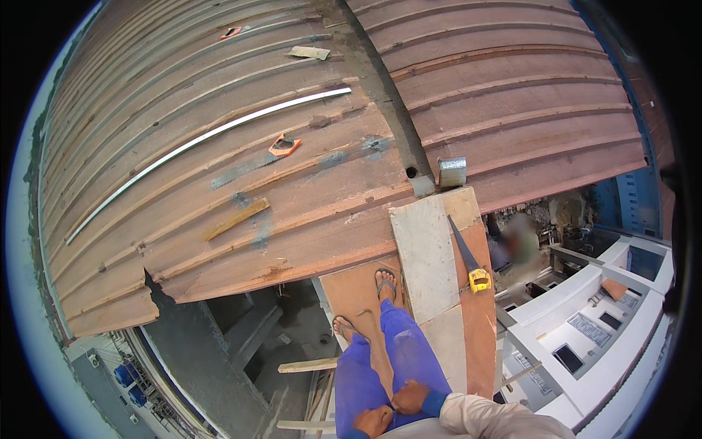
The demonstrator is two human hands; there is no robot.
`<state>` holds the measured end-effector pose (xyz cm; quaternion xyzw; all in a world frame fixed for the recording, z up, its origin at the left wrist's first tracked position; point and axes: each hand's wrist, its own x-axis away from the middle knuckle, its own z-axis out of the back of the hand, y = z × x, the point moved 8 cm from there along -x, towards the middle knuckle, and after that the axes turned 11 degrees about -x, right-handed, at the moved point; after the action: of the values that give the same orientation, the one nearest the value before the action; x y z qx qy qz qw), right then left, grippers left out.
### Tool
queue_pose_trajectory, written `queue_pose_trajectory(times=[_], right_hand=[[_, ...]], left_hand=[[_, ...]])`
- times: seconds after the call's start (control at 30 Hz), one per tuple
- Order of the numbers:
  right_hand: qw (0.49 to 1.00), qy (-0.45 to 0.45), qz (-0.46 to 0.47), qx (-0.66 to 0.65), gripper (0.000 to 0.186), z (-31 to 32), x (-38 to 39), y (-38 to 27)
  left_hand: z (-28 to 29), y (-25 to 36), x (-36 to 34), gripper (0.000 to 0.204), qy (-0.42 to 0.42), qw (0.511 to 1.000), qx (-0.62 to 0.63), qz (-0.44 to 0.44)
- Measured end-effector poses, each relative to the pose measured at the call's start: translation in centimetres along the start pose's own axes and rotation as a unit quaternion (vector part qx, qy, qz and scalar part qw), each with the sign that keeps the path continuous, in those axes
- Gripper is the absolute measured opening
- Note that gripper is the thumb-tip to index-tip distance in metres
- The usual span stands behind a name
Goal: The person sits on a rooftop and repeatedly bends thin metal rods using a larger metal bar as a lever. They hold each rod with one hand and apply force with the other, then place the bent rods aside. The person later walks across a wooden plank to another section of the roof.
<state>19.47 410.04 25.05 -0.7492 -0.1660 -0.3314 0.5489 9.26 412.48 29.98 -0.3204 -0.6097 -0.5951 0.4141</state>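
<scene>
My left hand (373,421) and my right hand (412,397) are close together in front of my blue trousers (408,344), low in the view. Both have their fingers curled in; whatever they pinch, if anything, is too small to make out. My sandalled feet stand on a brown plywood board (349,289). To their right, a handsaw with a yellow handle (480,280) lies on the boards, its blade pointing away from me. A pale grey board (426,252) lies between the saw and my feet.
Ribbed roof sheets (344,212) spread ahead, carrying an orange-handled saw (284,145), a long white strip (208,152) and a wooden piece (238,219). A metal duct piece (452,172) sits by the gutter (387,95). Drops open on both sides; a blurred person (521,235) is below right.
</scene>
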Motion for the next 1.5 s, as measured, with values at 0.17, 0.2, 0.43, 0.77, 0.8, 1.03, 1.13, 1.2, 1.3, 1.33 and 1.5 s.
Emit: queue_pose_trajectory(times=[0.17,0.2,0.43,0.77,0.8,1.03,1.13,1.2,1.3,1.33,1.5], right_hand=[[0.987,0.077,-0.030,-0.137,0.032,5.6,-1.5,2.6],[0.969,0.168,-0.033,-0.179,0.031,8.1,-1.5,4.0],[0.798,0.564,-0.086,-0.194,0.021,28.2,-7.2,21.3],[0.804,0.591,0.026,0.051,0.035,45.1,-17.4,29.5],[0.801,0.591,0.027,0.095,0.036,46.0,-17.4,29.5],[0.721,0.680,0.028,0.134,0.037,49.3,-13.1,33.5],[0.711,0.694,0.031,0.114,0.036,45.8,-11.7,35.2],[0.731,0.678,0.020,0.079,0.035,42.5,-11.4,36.7],[0.760,0.648,-0.012,0.045,0.033,38.6,-10.9,39.2],[0.774,0.632,-0.033,0.035,0.033,37.6,-11.1,40.0],[0.756,0.654,-0.020,-0.027,0.033,35.7,-12.0,40.5]], left_hand=[[7.7,-2.8,-4.0,0.027,0.143,0.989,-0.014,0.019],[9.4,-4.1,-5.6,0.029,0.179,0.982,-0.055,0.003],[25.0,-20.0,-23.7,0.024,0.398,0.915,-0.069,0.005],[50.4,-35.5,-44.2,0.056,0.589,0.794,-0.124,0.087],[52.4,-36.4,-45.5,0.062,0.588,0.792,-0.101,0.128],[63.9,-38.0,-50.1,0.091,0.620,0.710,-0.222,0.248],[65.5,-39.9,-51.2,0.093,0.566,0.753,-0.215,0.259],[65.6,-39.5,-50.9,0.083,0.607,0.702,-0.288,0.236],[65.4,-40.9,-52.2,0.061,0.543,0.692,-0.393,0.269],[65.6,-41.7,-52.8,0.053,0.507,0.700,-0.415,0.286],[64.4,-40.7,-51.4,0.052,0.580,0.652,-0.447,0.198]])
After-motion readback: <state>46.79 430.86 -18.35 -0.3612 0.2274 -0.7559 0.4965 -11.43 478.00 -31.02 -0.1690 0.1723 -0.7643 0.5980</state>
